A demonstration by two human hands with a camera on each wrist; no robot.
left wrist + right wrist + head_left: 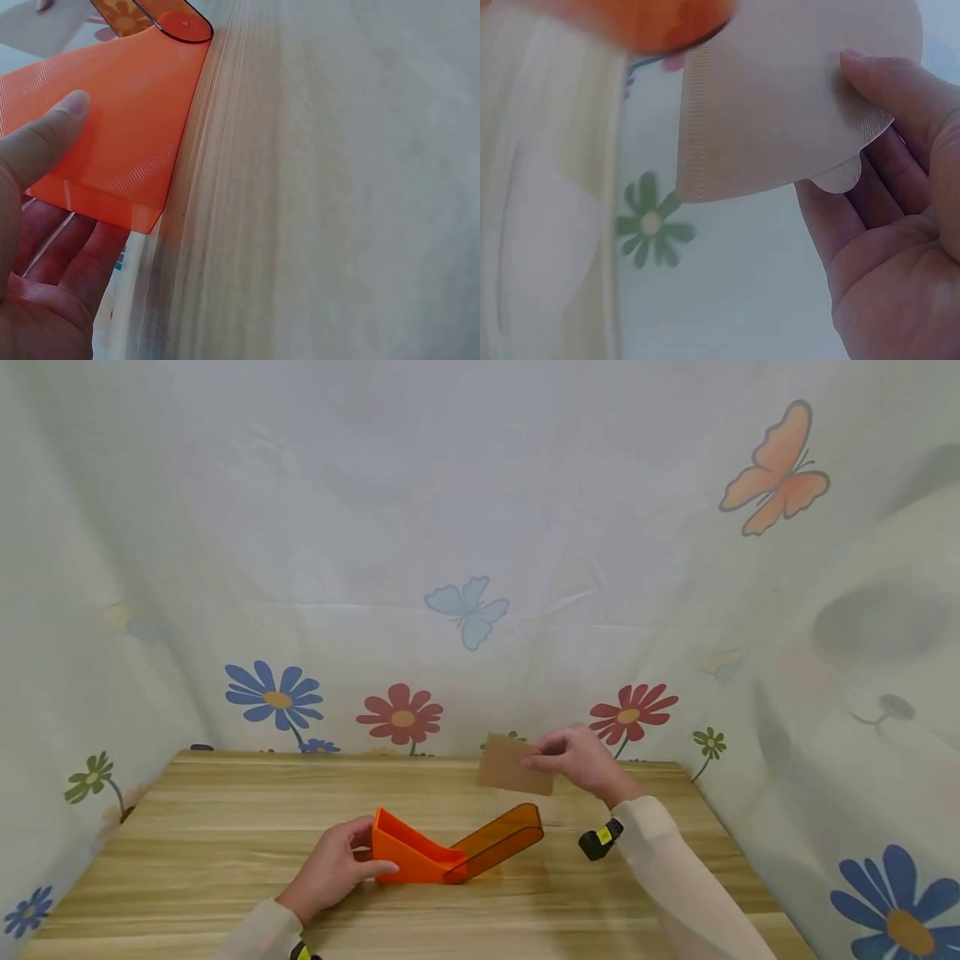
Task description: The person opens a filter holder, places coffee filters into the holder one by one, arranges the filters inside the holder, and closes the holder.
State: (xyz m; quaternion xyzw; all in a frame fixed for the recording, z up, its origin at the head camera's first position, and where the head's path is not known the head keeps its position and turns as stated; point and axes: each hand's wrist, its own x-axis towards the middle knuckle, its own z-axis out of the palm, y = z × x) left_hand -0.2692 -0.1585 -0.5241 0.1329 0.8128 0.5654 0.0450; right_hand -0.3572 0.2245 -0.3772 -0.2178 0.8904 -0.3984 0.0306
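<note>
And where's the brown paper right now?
In the head view, the brown paper is just right of centre, pinched in the person's right hand, above the open amber lid in the picture.

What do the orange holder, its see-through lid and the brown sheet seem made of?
Orange holder: probably plastic, satin; soft sheen, with fine surface lines.
See-through lid: likely amber-tinted plastic, smooth; transparent, with dark edges.
Brown sheet: looks like paper, matte; thin, with a crimped seam.
</note>
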